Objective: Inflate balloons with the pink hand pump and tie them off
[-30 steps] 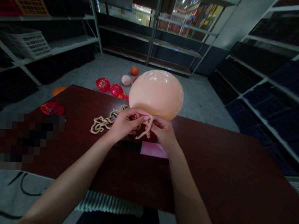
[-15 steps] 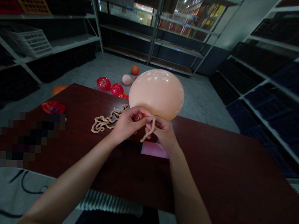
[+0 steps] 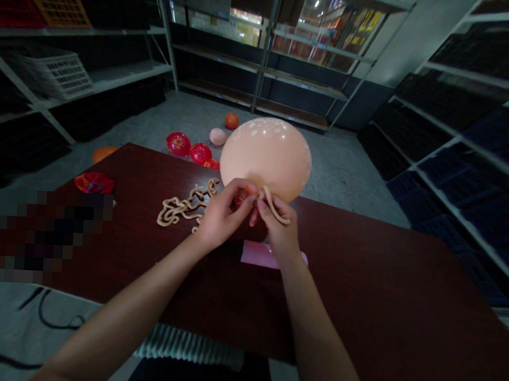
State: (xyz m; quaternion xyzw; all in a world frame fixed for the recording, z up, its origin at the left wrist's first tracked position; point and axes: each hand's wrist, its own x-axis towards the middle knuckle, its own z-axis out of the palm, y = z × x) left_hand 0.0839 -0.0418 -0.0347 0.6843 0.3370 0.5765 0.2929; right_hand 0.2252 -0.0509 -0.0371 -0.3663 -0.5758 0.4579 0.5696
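Note:
An inflated peach balloon (image 3: 267,157) with white spots floats just above the dark red table (image 3: 381,299). My left hand (image 3: 221,211) pinches the balloon's neck from the left, fingers closed. My right hand (image 3: 278,226) is closed on a cream ribbon (image 3: 275,206) at the neck, and the ribbon's end lies over its fingers. The rest of the cream ribbon (image 3: 181,206) lies in loose coils on the table to the left of my hands.
A pink flat object (image 3: 262,254) lies on the table under my wrists. A red deflated balloon (image 3: 93,183) sits at the table's left. Several red, orange and pale balloons (image 3: 199,152) lie on the floor beyond. Metal shelving lines both sides and the back.
The ribbon end that hung down between my hands now lies up over my right fingers. Both hands shifted slightly up against the balloon's neck.

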